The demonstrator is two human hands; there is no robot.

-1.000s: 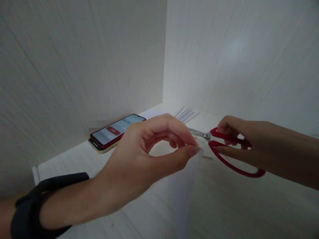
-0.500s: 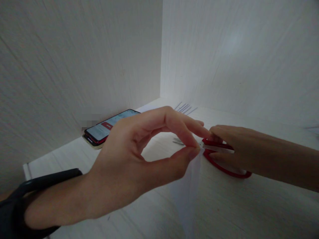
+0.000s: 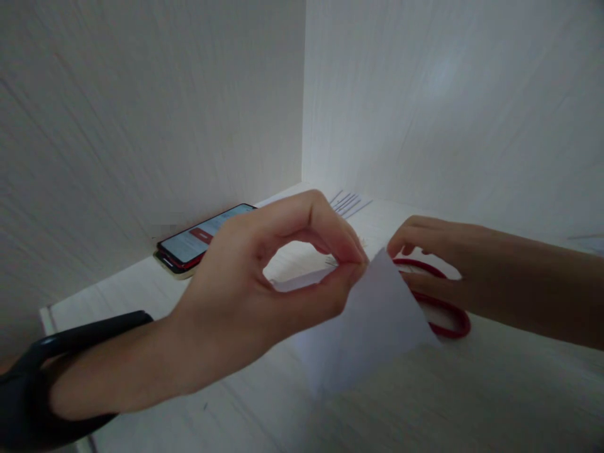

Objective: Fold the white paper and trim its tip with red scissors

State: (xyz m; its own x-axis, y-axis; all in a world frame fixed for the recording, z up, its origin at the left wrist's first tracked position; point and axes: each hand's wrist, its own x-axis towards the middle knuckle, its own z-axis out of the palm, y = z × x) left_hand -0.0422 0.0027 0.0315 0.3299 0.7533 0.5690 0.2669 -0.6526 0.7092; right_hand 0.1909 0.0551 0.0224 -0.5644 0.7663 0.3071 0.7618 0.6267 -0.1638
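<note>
My left hand [image 3: 283, 270] pinches a small white sheet of paper [image 3: 377, 321] between thumb and fingertips at its upper left edge. The sheet hangs tilted, with a pointed corner upward. My right hand [image 3: 438, 248] is at the paper's right side, fingers curled at that upper corner. Its thumb runs behind the sheet, so the thumb tip is hidden. Below and behind lie scissors with red handles [image 3: 455, 324]. The paper covers part of them, and their blade tips [image 3: 331, 260] show beyond my left fingers.
Two stacked phones [image 3: 189, 245] lie at the left by the wall, the upper screen lit. Several thin paper strips [image 3: 349, 202] rest near the back corner. Pale wood-grain walls [image 3: 425, 113] meet behind the white tabletop [image 3: 226, 390]. A dark band circles my left wrist.
The paper has turned from nearly edge-on to showing its broad face. My right hand has risen slightly off the scissors to the paper's corner. My left hand has shifted slightly left.
</note>
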